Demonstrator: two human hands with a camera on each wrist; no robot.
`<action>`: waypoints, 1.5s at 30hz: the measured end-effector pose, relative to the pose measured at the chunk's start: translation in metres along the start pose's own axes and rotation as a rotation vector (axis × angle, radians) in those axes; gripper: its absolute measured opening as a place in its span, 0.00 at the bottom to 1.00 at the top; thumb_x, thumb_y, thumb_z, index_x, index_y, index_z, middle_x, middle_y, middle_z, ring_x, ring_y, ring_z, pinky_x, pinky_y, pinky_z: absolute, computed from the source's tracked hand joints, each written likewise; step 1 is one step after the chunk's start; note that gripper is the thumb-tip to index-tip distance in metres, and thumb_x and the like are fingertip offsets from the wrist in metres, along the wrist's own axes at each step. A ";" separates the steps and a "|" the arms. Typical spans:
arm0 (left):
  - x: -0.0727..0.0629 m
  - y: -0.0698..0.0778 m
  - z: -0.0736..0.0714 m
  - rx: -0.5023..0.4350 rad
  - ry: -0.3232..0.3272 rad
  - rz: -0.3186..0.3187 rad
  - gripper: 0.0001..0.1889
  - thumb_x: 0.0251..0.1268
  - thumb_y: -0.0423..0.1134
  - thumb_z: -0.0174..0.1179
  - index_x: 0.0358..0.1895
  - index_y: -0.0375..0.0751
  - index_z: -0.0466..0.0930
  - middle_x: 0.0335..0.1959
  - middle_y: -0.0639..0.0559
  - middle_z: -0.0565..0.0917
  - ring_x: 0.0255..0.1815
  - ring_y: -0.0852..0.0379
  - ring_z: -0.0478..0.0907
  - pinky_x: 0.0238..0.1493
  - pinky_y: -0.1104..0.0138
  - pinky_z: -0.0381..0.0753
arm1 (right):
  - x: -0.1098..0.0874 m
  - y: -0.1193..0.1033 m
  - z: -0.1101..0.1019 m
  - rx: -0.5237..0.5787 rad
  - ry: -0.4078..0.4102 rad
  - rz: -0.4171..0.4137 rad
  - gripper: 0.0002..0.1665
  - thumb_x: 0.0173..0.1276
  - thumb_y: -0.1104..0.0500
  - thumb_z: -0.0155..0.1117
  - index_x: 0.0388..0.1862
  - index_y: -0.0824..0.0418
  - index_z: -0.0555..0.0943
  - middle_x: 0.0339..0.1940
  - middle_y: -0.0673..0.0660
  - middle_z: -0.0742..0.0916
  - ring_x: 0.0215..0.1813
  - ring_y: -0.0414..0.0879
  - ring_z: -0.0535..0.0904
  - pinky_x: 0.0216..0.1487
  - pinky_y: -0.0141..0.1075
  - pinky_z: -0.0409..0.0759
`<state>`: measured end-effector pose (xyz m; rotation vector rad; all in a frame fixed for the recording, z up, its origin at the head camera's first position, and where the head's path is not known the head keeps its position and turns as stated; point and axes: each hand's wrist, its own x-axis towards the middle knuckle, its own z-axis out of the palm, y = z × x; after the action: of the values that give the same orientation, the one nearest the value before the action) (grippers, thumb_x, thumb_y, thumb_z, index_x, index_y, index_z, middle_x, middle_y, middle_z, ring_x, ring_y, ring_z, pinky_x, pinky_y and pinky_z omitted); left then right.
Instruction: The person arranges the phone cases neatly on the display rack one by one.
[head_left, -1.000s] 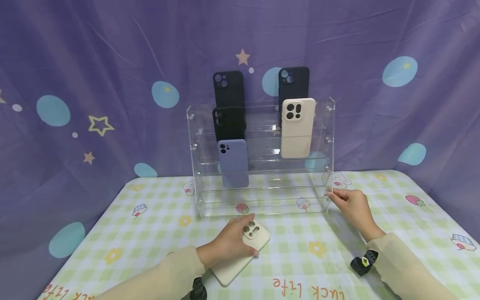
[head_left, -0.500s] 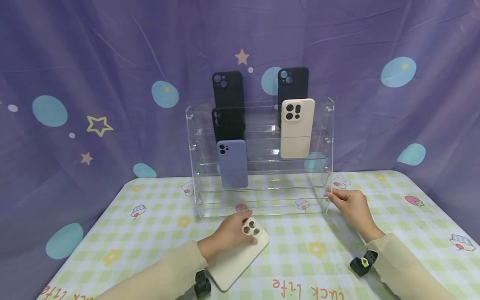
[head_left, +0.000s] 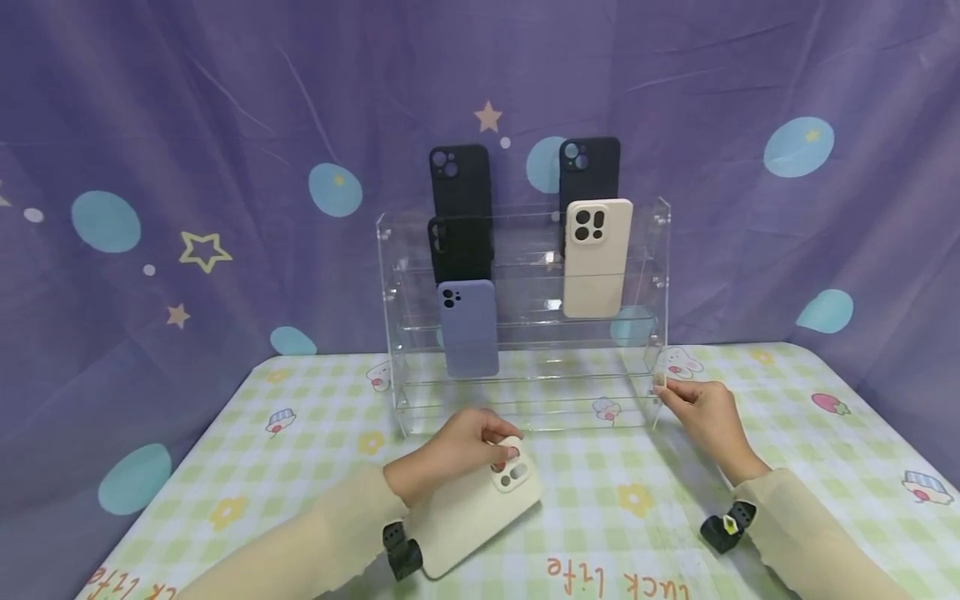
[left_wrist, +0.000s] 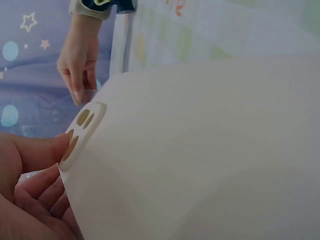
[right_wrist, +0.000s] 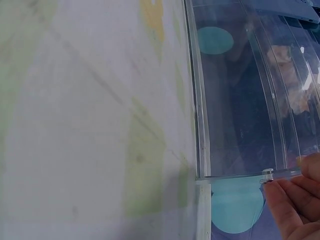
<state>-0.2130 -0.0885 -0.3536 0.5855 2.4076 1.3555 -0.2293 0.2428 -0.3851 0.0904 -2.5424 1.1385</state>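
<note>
My left hand [head_left: 457,454] pinches a cream phone case [head_left: 472,521] by its camera end, thumb at the camera cutouts and fingers behind. The case is tilted, its camera end raised. In the left wrist view the thumb presses the cutout edge of the cream case [left_wrist: 175,135]. My right hand [head_left: 705,414] pinches the lower right side panel of a clear acrylic display rack [head_left: 525,403]. In the right wrist view the right hand [right_wrist: 297,200] grips the panel's edge beside a small fastener.
On the rack's left stand a black case [head_left: 459,179], another black case [head_left: 461,254] and a lavender case [head_left: 468,333]. On its right are a dark case [head_left: 590,167] and a cream case [head_left: 596,267]. A checked cloth [head_left: 300,467] covers the table; a purple curtain [head_left: 225,125] hangs behind.
My left hand has shifted its hold to the camera end of the cream case, and that end has come up off the table and turned. My right hand stays on the rack's side panel.
</note>
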 end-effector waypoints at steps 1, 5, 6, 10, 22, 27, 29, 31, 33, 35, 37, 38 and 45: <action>0.001 0.003 0.000 0.011 -0.001 0.002 0.14 0.60 0.32 0.63 0.50 0.32 0.82 0.28 0.51 0.82 0.25 0.60 0.79 0.27 0.71 0.73 | 0.000 0.001 0.000 -0.003 0.004 -0.002 0.17 0.68 0.59 0.60 0.46 0.73 0.82 0.47 0.69 0.82 0.50 0.60 0.79 0.20 0.28 0.69; 0.006 0.015 0.000 0.026 0.003 0.010 0.13 0.62 0.33 0.62 0.49 0.36 0.83 0.26 0.52 0.84 0.26 0.60 0.80 0.27 0.71 0.73 | -0.001 0.003 0.001 -0.006 0.018 -0.012 0.16 0.68 0.60 0.61 0.46 0.73 0.82 0.48 0.70 0.82 0.49 0.59 0.79 0.18 0.29 0.68; 0.007 0.018 0.000 0.026 0.009 0.015 0.13 0.62 0.34 0.62 0.49 0.37 0.83 0.26 0.52 0.85 0.26 0.60 0.80 0.27 0.71 0.73 | -0.001 0.004 0.001 -0.004 0.020 -0.014 0.16 0.68 0.61 0.61 0.46 0.73 0.82 0.48 0.70 0.82 0.51 0.60 0.78 0.19 0.29 0.68; 0.014 0.032 -0.002 -0.008 0.064 0.060 0.13 0.62 0.34 0.62 0.49 0.35 0.83 0.34 0.47 0.86 0.31 0.61 0.81 0.30 0.72 0.77 | -0.001 0.004 0.001 0.005 0.016 -0.015 0.17 0.68 0.59 0.61 0.45 0.73 0.82 0.47 0.70 0.82 0.51 0.62 0.79 0.18 0.29 0.68; 0.045 0.077 -0.005 -0.273 0.260 0.194 0.16 0.62 0.34 0.62 0.53 0.37 0.78 0.45 0.45 0.86 0.41 0.58 0.83 0.41 0.68 0.81 | 0.001 0.003 0.000 -0.008 0.035 -0.033 0.17 0.68 0.59 0.61 0.45 0.72 0.82 0.44 0.68 0.84 0.53 0.62 0.78 0.24 0.24 0.70; 0.064 0.097 -0.007 -0.342 0.325 0.273 0.14 0.61 0.34 0.63 0.50 0.35 0.80 0.44 0.45 0.86 0.43 0.58 0.83 0.46 0.69 0.80 | 0.001 0.003 0.000 -0.008 0.040 -0.034 0.16 0.67 0.58 0.62 0.45 0.72 0.83 0.44 0.68 0.84 0.54 0.62 0.77 0.31 0.17 0.70; 0.072 0.104 -0.009 -0.369 0.370 0.307 0.14 0.61 0.33 0.63 0.50 0.34 0.80 0.45 0.43 0.85 0.43 0.57 0.83 0.47 0.69 0.80 | 0.001 0.003 0.000 -0.008 0.042 -0.036 0.16 0.67 0.59 0.62 0.45 0.71 0.83 0.44 0.67 0.84 0.54 0.61 0.78 0.32 0.16 0.69; 0.079 0.112 -0.011 -0.414 0.435 0.334 0.14 0.61 0.32 0.63 0.50 0.33 0.80 0.45 0.42 0.85 0.43 0.57 0.83 0.47 0.69 0.80 | 0.002 0.003 0.000 -0.010 0.045 -0.045 0.15 0.67 0.59 0.62 0.44 0.72 0.83 0.43 0.68 0.84 0.53 0.61 0.78 0.30 0.18 0.70; 0.084 0.119 -0.012 -0.475 0.499 0.359 0.14 0.60 0.31 0.63 0.50 0.32 0.80 0.45 0.42 0.85 0.43 0.57 0.82 0.46 0.69 0.80 | 0.003 0.003 0.001 -0.014 0.047 -0.052 0.15 0.67 0.60 0.63 0.44 0.72 0.83 0.43 0.68 0.84 0.53 0.61 0.78 0.30 0.19 0.70; 0.088 0.126 -0.012 -0.546 0.556 0.386 0.14 0.60 0.30 0.63 0.50 0.32 0.80 0.45 0.41 0.85 0.43 0.58 0.82 0.46 0.69 0.81 | 0.003 0.002 0.001 -0.016 0.050 -0.059 0.15 0.66 0.60 0.63 0.44 0.72 0.83 0.43 0.68 0.84 0.53 0.62 0.78 0.29 0.19 0.70; 0.092 0.131 -0.010 -0.621 0.597 0.420 0.14 0.59 0.29 0.64 0.49 0.31 0.79 0.45 0.41 0.85 0.43 0.58 0.82 0.46 0.68 0.81 | 0.004 0.002 0.001 -0.018 0.052 -0.064 0.14 0.66 0.61 0.63 0.43 0.72 0.83 0.43 0.68 0.84 0.52 0.62 0.78 0.28 0.19 0.70; 0.094 0.133 -0.010 -0.646 0.615 0.440 0.14 0.59 0.28 0.64 0.49 0.31 0.79 0.45 0.41 0.85 0.43 0.58 0.82 0.46 0.68 0.81 | 0.004 0.002 0.001 -0.018 0.052 -0.063 0.14 0.66 0.61 0.63 0.43 0.72 0.83 0.42 0.68 0.84 0.52 0.61 0.79 0.28 0.19 0.70; 0.111 0.140 -0.002 -0.718 0.738 0.523 0.15 0.58 0.32 0.65 0.49 0.33 0.80 0.45 0.44 0.85 0.43 0.59 0.81 0.48 0.67 0.80 | 0.002 0.001 0.000 -0.007 0.039 -0.054 0.15 0.66 0.60 0.63 0.43 0.73 0.83 0.43 0.69 0.84 0.53 0.62 0.78 0.27 0.20 0.71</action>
<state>-0.2823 0.0306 -0.2399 0.5856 1.9991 2.8907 -0.2312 0.2431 -0.3853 0.1326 -2.4940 1.0997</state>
